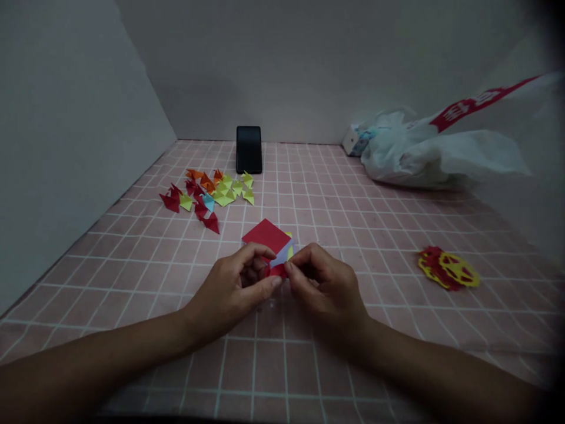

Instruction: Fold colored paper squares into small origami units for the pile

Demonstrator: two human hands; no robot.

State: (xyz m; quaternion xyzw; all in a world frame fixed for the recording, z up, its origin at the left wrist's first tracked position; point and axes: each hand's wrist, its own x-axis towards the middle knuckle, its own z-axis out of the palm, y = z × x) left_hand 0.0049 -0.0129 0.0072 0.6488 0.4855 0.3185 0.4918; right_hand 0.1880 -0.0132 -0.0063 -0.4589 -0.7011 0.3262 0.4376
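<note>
Between my two hands is a small folded piece of red paper [277, 270], partly hidden by the fingers. My left hand [238, 277] is closed on its left side, thumb below and fingers curled above. On the right side, my right hand [324, 282] pinches the same piece between thumb and forefinger. Just beyond the hands lies a stack of square paper sheets, with a flat red sheet [266, 237] on top. White and yellow sheets [289, 252] show at the stack's right edge.
Several folded paper cranes [225, 191] in red, orange, yellow and blue lie at the back left. Behind them a black phone [249, 150] stands upright. Red and yellow paper cutouts [448, 269] lie at right. A white plastic bag [410, 153] and a tissue pack [356, 140] sit back right.
</note>
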